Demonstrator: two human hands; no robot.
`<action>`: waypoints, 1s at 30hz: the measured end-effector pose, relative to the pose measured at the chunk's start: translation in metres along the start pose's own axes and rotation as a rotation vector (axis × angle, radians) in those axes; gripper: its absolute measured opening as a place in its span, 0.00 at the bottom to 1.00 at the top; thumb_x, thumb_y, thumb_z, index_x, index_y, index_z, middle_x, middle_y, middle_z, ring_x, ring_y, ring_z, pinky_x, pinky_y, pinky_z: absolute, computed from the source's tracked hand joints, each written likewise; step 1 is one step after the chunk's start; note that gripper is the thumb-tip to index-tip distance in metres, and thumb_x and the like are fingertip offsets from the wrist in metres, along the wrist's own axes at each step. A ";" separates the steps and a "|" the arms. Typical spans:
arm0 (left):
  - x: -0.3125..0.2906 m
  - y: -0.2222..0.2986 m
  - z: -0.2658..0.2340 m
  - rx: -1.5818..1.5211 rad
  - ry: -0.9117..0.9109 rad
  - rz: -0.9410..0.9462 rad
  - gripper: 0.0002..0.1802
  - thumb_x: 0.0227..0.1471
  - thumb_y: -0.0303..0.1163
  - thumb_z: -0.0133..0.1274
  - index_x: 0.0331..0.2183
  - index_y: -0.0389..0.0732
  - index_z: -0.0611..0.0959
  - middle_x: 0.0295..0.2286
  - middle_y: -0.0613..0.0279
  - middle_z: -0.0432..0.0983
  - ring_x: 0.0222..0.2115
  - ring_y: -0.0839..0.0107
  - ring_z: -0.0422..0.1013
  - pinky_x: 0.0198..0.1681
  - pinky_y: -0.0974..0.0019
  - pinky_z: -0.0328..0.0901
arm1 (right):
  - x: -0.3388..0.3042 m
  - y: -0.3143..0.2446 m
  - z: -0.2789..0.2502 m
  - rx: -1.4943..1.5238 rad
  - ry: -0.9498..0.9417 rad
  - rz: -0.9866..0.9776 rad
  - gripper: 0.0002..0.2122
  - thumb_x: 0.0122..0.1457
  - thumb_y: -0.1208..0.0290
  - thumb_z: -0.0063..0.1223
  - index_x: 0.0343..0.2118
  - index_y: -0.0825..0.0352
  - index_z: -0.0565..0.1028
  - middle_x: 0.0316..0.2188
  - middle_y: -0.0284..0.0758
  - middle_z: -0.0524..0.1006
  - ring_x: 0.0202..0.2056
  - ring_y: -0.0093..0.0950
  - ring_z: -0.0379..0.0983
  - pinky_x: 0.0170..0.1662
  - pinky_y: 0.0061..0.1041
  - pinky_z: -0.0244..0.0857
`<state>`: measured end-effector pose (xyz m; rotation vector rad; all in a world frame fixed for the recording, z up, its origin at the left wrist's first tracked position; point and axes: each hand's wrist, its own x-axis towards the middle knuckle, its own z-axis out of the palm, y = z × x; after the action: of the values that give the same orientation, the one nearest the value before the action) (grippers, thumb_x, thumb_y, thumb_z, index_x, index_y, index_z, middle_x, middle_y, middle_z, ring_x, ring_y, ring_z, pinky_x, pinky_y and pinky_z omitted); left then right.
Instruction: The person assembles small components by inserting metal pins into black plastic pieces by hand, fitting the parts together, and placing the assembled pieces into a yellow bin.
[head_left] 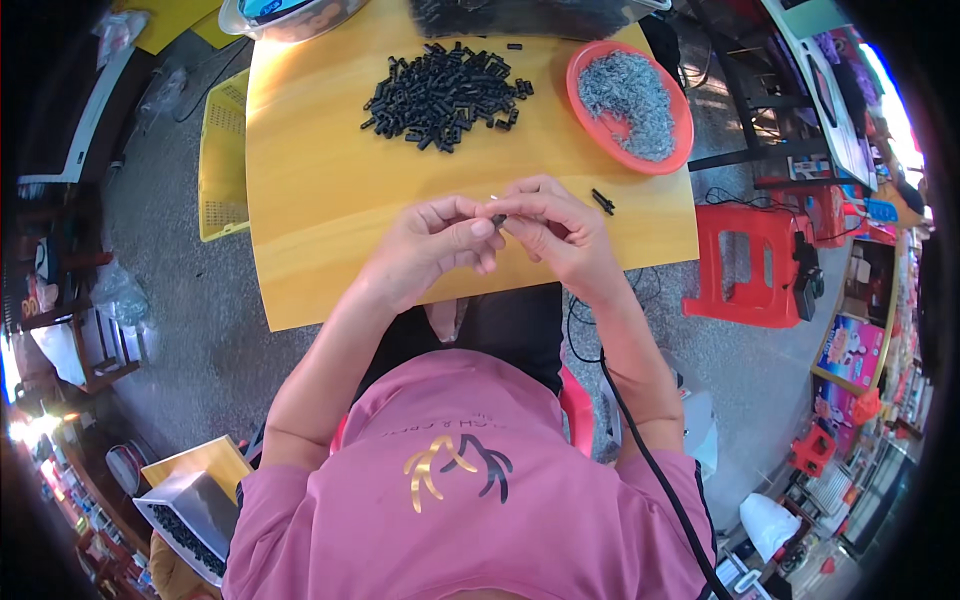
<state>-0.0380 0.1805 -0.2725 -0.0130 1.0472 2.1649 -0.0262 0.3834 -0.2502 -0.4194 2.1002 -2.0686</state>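
Note:
Above the near part of the yellow table (320,200), my two hands meet. Between their fingertips is a small black plastic part (499,220), mostly covered by the fingers. My left hand (430,242) pinches it from the left, thumb and index finger closed. My right hand (562,238) is closed on it from the other side. A thin pale tip (494,197) shows at the right fingers; I cannot tell what it belongs to. Just right of my right hand lies a black plastic piece (602,201). Farther back is a heap of black plastic parts (435,95).
A red plate (684,140) at the back right holds many small silvery metal pieces (625,95). Clear tubs (295,28) line the far edge. A yellow basket (222,150) stands left of the table, a red stool (745,305) right. A black cable (640,440) crosses my right arm.

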 end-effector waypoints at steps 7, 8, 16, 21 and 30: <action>0.011 -0.008 -0.003 0.155 0.085 0.097 0.08 0.55 0.27 0.54 0.38 0.36 0.77 0.31 0.58 0.77 0.28 0.73 0.73 0.34 0.70 0.68 | 0.022 -0.014 -0.096 -0.719 0.367 0.055 0.07 0.57 0.72 0.54 0.36 0.66 0.79 0.32 0.34 0.77 0.32 0.25 0.73 0.34 0.23 0.65; 0.012 -0.009 -0.003 0.154 0.085 0.098 0.08 0.55 0.27 0.54 0.38 0.36 0.77 0.31 0.58 0.77 0.28 0.73 0.73 0.34 0.70 0.68 | 0.025 -0.015 -0.114 -0.870 0.377 0.061 0.07 0.57 0.70 0.53 0.35 0.65 0.79 0.33 0.36 0.77 0.32 0.28 0.74 0.34 0.25 0.66; 0.016 -0.009 -0.006 0.166 0.130 0.088 0.09 0.55 0.27 0.54 0.39 0.36 0.76 0.31 0.58 0.76 0.29 0.73 0.73 0.35 0.70 0.67 | 0.054 -0.007 -0.146 -1.313 0.121 -0.013 0.06 0.54 0.67 0.54 0.31 0.62 0.78 0.30 0.35 0.76 0.34 0.37 0.75 0.36 0.34 0.67; 0.015 -0.009 -0.009 0.167 0.128 0.083 0.09 0.55 0.27 0.54 0.39 0.36 0.76 0.31 0.58 0.76 0.30 0.73 0.73 0.35 0.70 0.67 | 0.063 -0.002 -0.140 -1.478 0.002 -0.015 0.06 0.52 0.68 0.53 0.29 0.61 0.79 0.29 0.35 0.76 0.34 0.36 0.75 0.37 0.36 0.68; 0.015 -0.007 -0.001 0.201 0.157 0.069 0.10 0.56 0.28 0.53 0.39 0.34 0.76 0.31 0.59 0.76 0.29 0.74 0.72 0.36 0.72 0.67 | 0.068 -0.001 -0.139 -1.643 -0.128 -0.032 0.05 0.51 0.69 0.54 0.29 0.63 0.78 0.29 0.36 0.74 0.31 0.37 0.75 0.35 0.35 0.68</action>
<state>-0.0449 0.1915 -0.2821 -0.0541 1.3702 2.1371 -0.1336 0.4944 -0.2397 -0.6498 3.1041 0.1610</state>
